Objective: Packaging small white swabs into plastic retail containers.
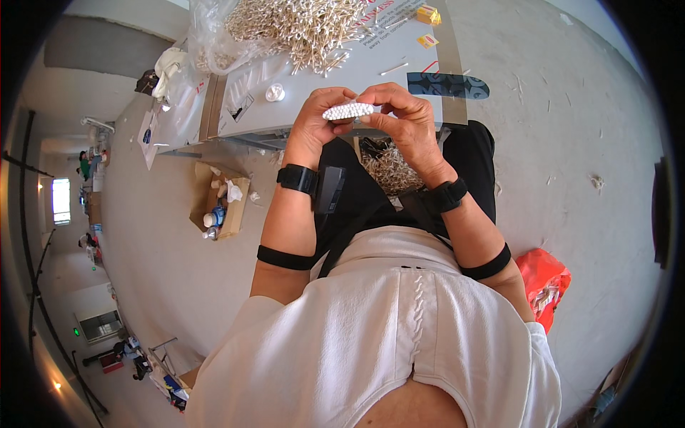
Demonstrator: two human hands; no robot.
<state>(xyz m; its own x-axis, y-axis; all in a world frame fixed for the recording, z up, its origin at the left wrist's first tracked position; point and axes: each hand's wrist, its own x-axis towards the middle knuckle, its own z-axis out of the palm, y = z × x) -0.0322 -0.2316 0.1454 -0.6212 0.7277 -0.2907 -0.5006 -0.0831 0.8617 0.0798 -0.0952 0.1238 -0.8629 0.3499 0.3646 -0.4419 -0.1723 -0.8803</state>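
Between both hands, above the near edge of the table, is a tight bundle of cotton swabs [347, 110], its white tips facing me in a flattened oval. My left hand [322, 118] wraps its fingers round the bundle's left side. With thumb and fingers, my right hand [401, 114] grips the right end. A large heap of loose cotton swabs [303, 28] lies beyond my hands on the table [250, 118]. Just left of my left hand stands a small round white container [275, 92] with white content.
Clear plastic bags [214, 36] lie beside the heap. Small yellow boxes [428, 16] and a dark patterned strip [448, 85] are on the right. Below the table, more swabs [389, 167] fill a container between my legs. A cardboard box [232, 225] and a red bag [539, 278] stand on the floor.
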